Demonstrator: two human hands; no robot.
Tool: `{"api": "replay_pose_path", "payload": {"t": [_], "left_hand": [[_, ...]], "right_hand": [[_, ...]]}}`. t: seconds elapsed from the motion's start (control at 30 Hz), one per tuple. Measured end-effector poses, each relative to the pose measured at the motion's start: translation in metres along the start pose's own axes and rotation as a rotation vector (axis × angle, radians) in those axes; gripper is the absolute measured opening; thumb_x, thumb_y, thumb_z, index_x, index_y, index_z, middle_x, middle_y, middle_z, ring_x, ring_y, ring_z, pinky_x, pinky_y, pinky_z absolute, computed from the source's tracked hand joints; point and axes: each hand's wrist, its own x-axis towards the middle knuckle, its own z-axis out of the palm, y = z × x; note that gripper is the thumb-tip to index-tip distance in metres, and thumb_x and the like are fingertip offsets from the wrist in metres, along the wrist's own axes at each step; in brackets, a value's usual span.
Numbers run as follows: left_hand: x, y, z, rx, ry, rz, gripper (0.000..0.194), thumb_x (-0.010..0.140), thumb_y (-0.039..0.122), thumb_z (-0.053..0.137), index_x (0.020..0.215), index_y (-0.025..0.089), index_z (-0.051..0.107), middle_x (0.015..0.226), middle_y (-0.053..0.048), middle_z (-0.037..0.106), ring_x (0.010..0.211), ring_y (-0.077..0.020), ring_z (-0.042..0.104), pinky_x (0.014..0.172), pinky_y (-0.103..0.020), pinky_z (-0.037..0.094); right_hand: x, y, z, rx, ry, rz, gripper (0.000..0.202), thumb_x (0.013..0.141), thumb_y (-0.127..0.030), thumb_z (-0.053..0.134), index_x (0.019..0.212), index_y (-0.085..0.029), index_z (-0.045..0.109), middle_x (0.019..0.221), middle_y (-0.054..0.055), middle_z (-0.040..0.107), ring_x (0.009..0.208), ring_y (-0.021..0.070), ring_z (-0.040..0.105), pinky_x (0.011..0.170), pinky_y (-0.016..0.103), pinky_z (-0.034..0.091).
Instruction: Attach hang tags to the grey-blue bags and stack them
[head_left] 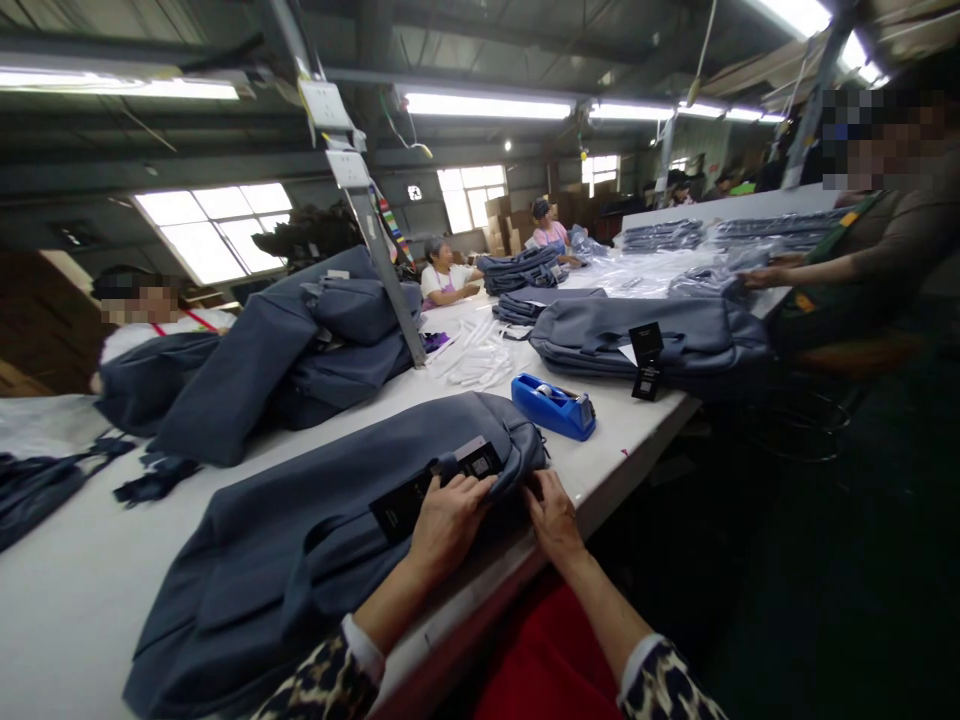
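Note:
A long grey-blue fabric bag lies flat on the white table in front of me. My left hand rests at its near side, fingers bent over the fabric beside a black hang tag and the carry handle. With my right hand I grip the bag's right end near its zip corner; the fingertips are partly hidden. Just beyond that end stands a blue tape dispenser. Another grey-blue bag with black tags lies farther right.
A pile of grey-blue bags sits at the left by a metal post with sockets. White strips lie mid-table. Folded bags and plastic-wrapped ones are farther back. Co-workers stand around; one person's arm reaches in at right.

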Motion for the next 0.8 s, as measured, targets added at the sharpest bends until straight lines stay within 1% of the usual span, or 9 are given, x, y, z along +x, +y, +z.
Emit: {"api": "replay_pose_path", "payload": {"t": [0.17,0.27,0.4,0.5,0.67,0.73,0.8], "left_hand": [[-0.003,0.007,0.009,0.073,0.018,0.032,0.029,0.096,0.03,0.052,0.125,0.029,0.057,0.095,-0.002,0.068,0.093,-0.022,0.06,0.096,-0.043,0.034],[-0.006,0.01,0.013,0.088,0.022,0.029,0.03,0.096,0.029,0.052,0.126,0.029,0.056,0.095,-0.002,0.067,0.092,-0.0212,0.06,0.093,-0.041,0.035],[-0.01,0.014,0.023,0.103,0.01,0.053,0.033,0.096,0.027,0.052,0.129,0.027,0.054,0.095,-0.002,0.067,0.093,-0.0212,0.059,0.094,-0.042,0.034],[-0.015,0.015,0.034,0.131,-0.004,0.08,0.033,0.096,0.026,0.053,0.128,0.026,0.054,0.096,-0.003,0.066,0.093,-0.0213,0.059,0.093,-0.042,0.034],[-0.021,0.017,0.049,0.174,0.007,0.095,0.034,0.095,0.02,0.053,0.129,0.023,0.053,0.096,-0.003,0.065,0.092,-0.0207,0.058,0.09,-0.041,0.037],[-0.022,0.017,0.051,0.187,0.007,0.094,0.035,0.095,0.018,0.053,0.129,0.023,0.053,0.097,-0.003,0.065,0.092,-0.0208,0.059,0.088,-0.041,0.037],[-0.023,0.018,0.053,0.191,0.005,0.096,0.035,0.095,0.017,0.052,0.13,0.023,0.052,0.098,-0.003,0.065,0.092,-0.0208,0.059,0.088,-0.041,0.037]], "right_hand": [[0.016,0.003,0.006,-0.023,-0.013,0.123,0.01,0.089,-0.02,0.049,0.096,-0.02,0.056,0.096,0.009,0.064,0.092,0.0223,0.062,0.083,0.034,0.049],[0.026,0.003,0.008,-0.04,-0.02,0.192,0.01,0.086,-0.023,0.054,0.095,-0.02,0.056,0.092,0.008,0.065,0.089,0.0216,0.062,0.079,0.031,0.046],[0.039,0.012,0.002,-0.037,-0.024,0.289,0.017,0.083,-0.025,0.058,0.099,-0.021,0.053,0.08,0.004,0.066,0.074,0.0185,0.063,0.066,0.026,0.041],[0.046,0.026,-0.006,-0.024,-0.011,0.36,0.018,0.083,-0.027,0.058,0.099,-0.022,0.051,0.073,0.0,0.064,0.066,0.017,0.061,0.063,0.025,0.039],[0.055,0.046,-0.018,0.02,-0.038,0.378,0.015,0.08,-0.026,0.062,0.092,-0.024,0.053,0.061,-0.005,0.057,0.062,0.0161,0.06,0.063,0.025,0.04],[0.057,0.049,-0.022,0.051,-0.061,0.379,0.013,0.079,-0.027,0.063,0.088,-0.024,0.053,0.059,-0.006,0.057,0.059,0.0154,0.06,0.061,0.025,0.041],[0.056,0.049,-0.024,0.09,-0.077,0.383,0.012,0.081,-0.029,0.061,0.088,-0.024,0.053,0.06,-0.006,0.058,0.058,0.0146,0.06,0.058,0.024,0.042]]}}
